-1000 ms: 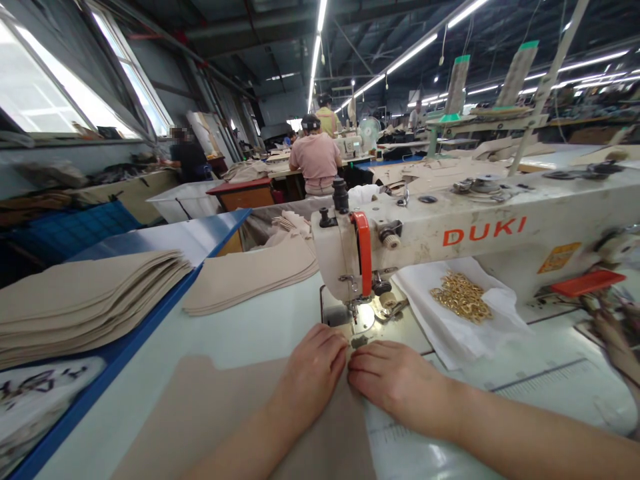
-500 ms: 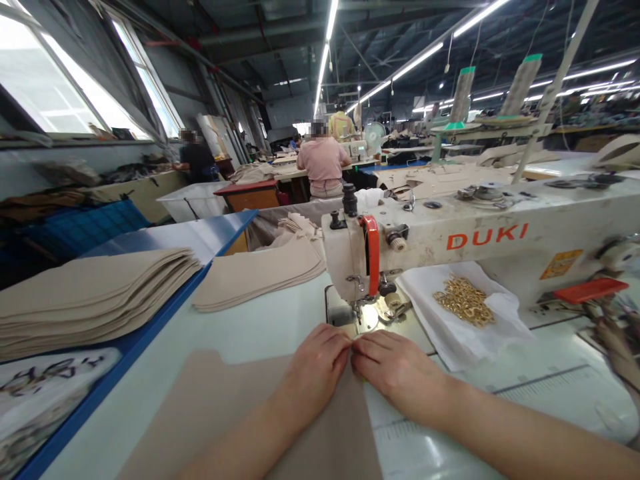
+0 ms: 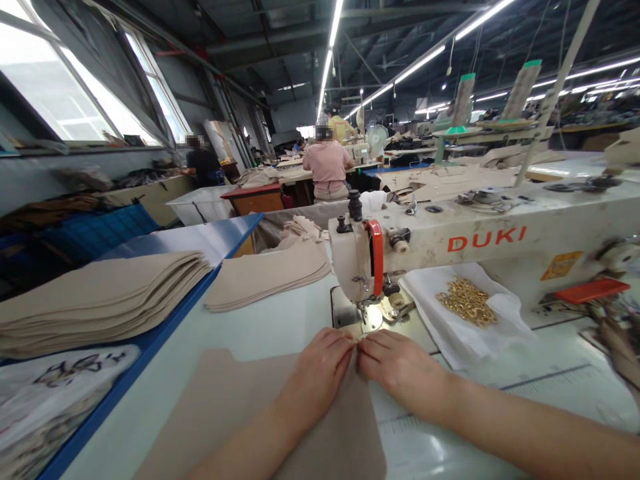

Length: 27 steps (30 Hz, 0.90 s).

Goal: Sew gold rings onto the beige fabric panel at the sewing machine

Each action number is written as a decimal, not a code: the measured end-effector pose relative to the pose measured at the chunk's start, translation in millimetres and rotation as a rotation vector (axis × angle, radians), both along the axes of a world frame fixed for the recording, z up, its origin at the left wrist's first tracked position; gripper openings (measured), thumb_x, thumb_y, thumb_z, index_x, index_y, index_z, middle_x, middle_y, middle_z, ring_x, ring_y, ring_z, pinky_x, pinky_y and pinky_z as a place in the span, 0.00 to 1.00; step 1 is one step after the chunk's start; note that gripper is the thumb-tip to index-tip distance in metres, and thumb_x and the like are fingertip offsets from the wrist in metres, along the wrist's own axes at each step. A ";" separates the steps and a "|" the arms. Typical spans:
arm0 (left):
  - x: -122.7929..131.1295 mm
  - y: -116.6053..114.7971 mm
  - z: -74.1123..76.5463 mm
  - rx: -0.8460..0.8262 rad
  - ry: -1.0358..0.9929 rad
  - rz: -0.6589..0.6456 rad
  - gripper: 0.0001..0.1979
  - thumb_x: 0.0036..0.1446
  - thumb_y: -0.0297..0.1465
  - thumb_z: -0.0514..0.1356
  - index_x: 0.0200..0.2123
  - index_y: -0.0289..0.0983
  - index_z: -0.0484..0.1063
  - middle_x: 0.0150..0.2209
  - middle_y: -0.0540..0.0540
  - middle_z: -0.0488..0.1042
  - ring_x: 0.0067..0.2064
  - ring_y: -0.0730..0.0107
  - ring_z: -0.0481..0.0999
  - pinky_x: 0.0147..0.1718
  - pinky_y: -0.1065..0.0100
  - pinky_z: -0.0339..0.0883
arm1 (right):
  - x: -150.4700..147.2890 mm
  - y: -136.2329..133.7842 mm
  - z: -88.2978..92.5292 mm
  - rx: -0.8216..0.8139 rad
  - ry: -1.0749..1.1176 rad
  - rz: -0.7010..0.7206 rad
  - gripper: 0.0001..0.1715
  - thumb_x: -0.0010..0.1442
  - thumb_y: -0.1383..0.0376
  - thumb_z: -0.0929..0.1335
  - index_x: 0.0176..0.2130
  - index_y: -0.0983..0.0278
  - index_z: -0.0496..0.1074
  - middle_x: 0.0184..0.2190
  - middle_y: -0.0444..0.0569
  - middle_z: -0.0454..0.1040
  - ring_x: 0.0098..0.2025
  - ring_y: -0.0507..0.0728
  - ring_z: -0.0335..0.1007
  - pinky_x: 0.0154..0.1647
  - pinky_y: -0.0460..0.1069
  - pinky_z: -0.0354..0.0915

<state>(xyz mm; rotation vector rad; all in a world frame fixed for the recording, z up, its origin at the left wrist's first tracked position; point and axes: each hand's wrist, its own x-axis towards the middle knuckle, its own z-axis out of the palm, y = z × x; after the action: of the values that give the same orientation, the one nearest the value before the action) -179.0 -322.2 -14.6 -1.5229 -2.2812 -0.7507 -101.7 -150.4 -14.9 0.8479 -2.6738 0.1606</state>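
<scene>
Both hands meet just in front of the needle area of a white sewing machine. My left hand is closed, pinching the far edge of a beige fabric panel. Fingertip to fingertip with it, my right hand is closed on the same edge, near the panel's right corner. Whatever small part may lie between the fingertips is hidden. The panel lies flat on the pale table under my left forearm. Behind the fingertips, the machine's lit needle plate shows.
Gold-coloured metal pieces lie on a white cloth under the machine arm. Stacked beige panels rest on a blue-edged surface at left, with a smaller stack nearer the machine. A co-worker in pink sits farther back.
The view has shifted slightly, so the machine and stacks appear a little farther right. My hands keep their pinch at the panel's edge, with hardly any movement.
</scene>
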 end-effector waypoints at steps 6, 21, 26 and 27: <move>-9.3 13.4 -0.5 0.025 0.040 -0.027 0.08 0.61 0.23 0.53 0.38 0.35 0.72 0.37 0.45 0.77 0.39 0.66 0.74 0.40 0.64 0.73 | -8.1 11.2 3.4 0.051 0.013 -0.018 0.04 0.60 0.70 0.69 0.37 0.70 0.70 0.37 0.52 0.71 0.41 0.59 0.65 0.46 0.55 0.66; -33.6 33.6 -5.9 0.033 0.067 -0.018 0.09 0.62 0.25 0.52 0.36 0.35 0.72 0.36 0.45 0.77 0.39 0.66 0.74 0.41 0.64 0.72 | -22.5 22.0 -3.5 -0.038 -0.032 -0.117 0.09 0.59 0.72 0.68 0.42 0.72 0.70 0.42 0.53 0.71 0.46 0.59 0.65 0.50 0.53 0.65; -35.4 35.1 -3.2 0.022 0.044 -0.022 0.10 0.62 0.25 0.52 0.35 0.36 0.73 0.35 0.45 0.77 0.38 0.67 0.74 0.41 0.63 0.71 | -24.4 23.6 -2.8 -0.039 -0.053 -0.134 0.08 0.59 0.73 0.68 0.42 0.71 0.70 0.43 0.53 0.70 0.47 0.60 0.65 0.48 0.54 0.67; -35.5 35.2 -3.2 0.028 0.042 -0.025 0.10 0.62 0.25 0.51 0.35 0.36 0.73 0.35 0.45 0.77 0.38 0.66 0.74 0.41 0.63 0.71 | -24.7 23.7 -2.6 -0.036 -0.059 -0.135 0.08 0.60 0.73 0.68 0.42 0.71 0.70 0.43 0.53 0.70 0.47 0.60 0.65 0.47 0.54 0.67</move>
<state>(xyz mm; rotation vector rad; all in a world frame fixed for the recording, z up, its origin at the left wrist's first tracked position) -214.5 -287.0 -17.7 -1.5429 -2.2163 -0.7476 -126.4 -126.7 -17.5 0.6582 -2.7632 0.2035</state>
